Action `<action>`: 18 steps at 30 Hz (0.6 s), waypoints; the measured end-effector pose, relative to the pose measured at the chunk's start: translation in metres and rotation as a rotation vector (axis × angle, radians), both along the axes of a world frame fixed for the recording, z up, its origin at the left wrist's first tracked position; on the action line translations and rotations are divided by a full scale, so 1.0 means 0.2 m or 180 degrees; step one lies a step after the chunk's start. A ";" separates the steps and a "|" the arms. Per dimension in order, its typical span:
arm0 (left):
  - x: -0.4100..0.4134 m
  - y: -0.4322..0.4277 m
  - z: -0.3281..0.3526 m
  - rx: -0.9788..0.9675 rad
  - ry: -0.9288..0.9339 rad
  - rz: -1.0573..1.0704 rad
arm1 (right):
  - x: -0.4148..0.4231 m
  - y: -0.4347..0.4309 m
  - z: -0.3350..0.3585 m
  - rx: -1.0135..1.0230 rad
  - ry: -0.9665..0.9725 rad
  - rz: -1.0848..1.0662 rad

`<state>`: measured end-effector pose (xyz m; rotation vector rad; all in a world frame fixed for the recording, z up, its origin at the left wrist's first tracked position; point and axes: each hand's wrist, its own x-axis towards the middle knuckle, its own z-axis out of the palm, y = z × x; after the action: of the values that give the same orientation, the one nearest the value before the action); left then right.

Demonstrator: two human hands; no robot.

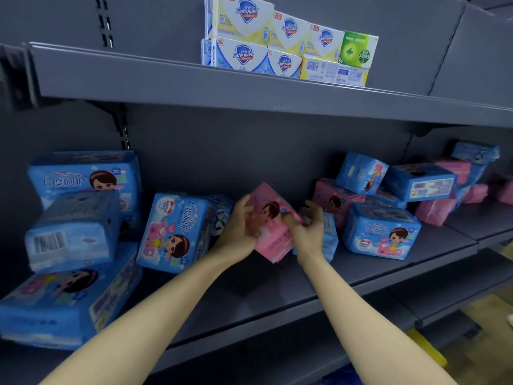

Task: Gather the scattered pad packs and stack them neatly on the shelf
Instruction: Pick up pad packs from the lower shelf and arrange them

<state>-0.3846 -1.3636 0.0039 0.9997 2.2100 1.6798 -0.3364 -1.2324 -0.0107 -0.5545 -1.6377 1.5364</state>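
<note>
Hands meet on one pink pad pack, held tilted just above the middle of the grey shelf. The left hand cups its left side with curled fingers; the right hand pinches its right edge. Bare shelf surface lies below and in front, out to the front lip. Blue packs crowd the left, a mixed heap the right.
</note>
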 end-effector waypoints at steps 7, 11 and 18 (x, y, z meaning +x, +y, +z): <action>-0.06 -0.10 0.02 -0.0640 -0.0171 0.0231 | 0.00 0.08 0.08 -0.0259 0.0374 0.0290; -0.09 -0.14 0.05 -0.0482 -0.0545 0.0200 | 0.01 0.12 0.09 -0.0897 0.0534 0.0717; -0.11 -0.18 0.07 -0.0041 -0.1245 -0.0191 | 0.06 0.13 0.10 -0.1641 0.0540 0.1577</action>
<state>-0.4071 -1.3991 0.0179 0.6569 1.9151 1.6641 -0.3248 -1.2056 0.0090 -0.2724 -1.2989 2.3328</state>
